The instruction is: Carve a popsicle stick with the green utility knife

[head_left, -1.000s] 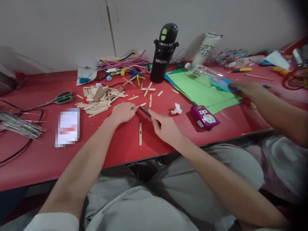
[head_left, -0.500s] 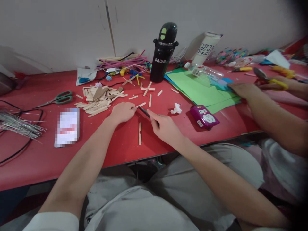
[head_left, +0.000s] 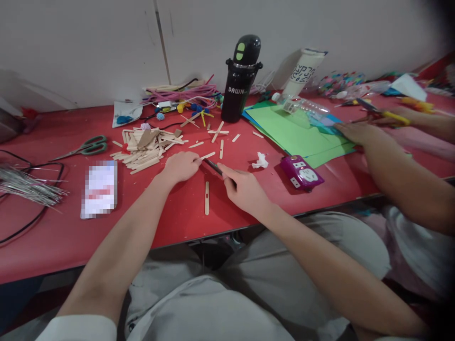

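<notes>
My left hand (head_left: pixel 183 166) is closed in a pinch on a wooden craft stick (head_left: pixel 208 155), whose free end points right. In my right hand (head_left: pixel 243 187) is a slim dark tool (head_left: pixel 213 166) that looks like a craft knife, fingers wrapped round it. Its tip meets the stick close to my left fingertips; the blade itself is too small to make out. A second craft stick (head_left: pixel 206 199) with a small slot in its middle lies on the red table below my hands. Left of my left hand is a heap of craft sticks (head_left: pixel 149 149).
Behind stand a black bottle (head_left: pixel 236 87) and crossed sticks (head_left: pixel 218 132). To the right are crumpled tissue (head_left: pixel 261 160), a purple pouch (head_left: pixel 302 173) and green paper (head_left: pixel 284 130). Another person's hands (head_left: pixel 359 132) work there with yellow-handled scissors (head_left: pixel 394 117). Green-handled scissors (head_left: pixel 93 145) lie left.
My hands, the stick and the dark tool stay almost in place. At the right, the other person's scissors have moved left and lower, toward that person's other hand.
</notes>
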A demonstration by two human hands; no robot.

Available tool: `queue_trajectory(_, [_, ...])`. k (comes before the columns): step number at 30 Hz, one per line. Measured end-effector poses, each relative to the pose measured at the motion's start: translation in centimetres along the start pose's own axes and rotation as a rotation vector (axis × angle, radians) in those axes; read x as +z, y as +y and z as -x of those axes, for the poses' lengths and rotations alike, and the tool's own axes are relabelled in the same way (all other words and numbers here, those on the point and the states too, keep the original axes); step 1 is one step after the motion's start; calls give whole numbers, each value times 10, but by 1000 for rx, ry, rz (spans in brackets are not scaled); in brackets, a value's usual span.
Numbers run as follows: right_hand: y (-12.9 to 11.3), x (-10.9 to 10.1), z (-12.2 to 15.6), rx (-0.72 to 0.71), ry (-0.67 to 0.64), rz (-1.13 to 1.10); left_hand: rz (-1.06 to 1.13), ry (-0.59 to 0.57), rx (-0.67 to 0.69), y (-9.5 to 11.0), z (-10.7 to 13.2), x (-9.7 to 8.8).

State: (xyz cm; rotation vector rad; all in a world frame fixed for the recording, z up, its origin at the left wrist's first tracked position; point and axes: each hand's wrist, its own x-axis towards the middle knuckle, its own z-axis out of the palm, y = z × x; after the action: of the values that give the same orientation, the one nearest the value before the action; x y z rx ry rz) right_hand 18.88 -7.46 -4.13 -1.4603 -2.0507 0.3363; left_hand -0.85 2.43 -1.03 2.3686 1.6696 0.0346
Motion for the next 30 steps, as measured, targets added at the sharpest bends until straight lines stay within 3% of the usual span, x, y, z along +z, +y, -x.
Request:
queue_trajectory(9, [5,4,0,-31,37,0,6,-8,-14,2,1,-1])
queue_trajectory(24, [-6,-4,-2,52,-75,92,13,-9,-7,3,2,-2])
queue_trajectory(30, [-2,-2,-1,19,-28,40,11,-7,-1,2,1,-2])
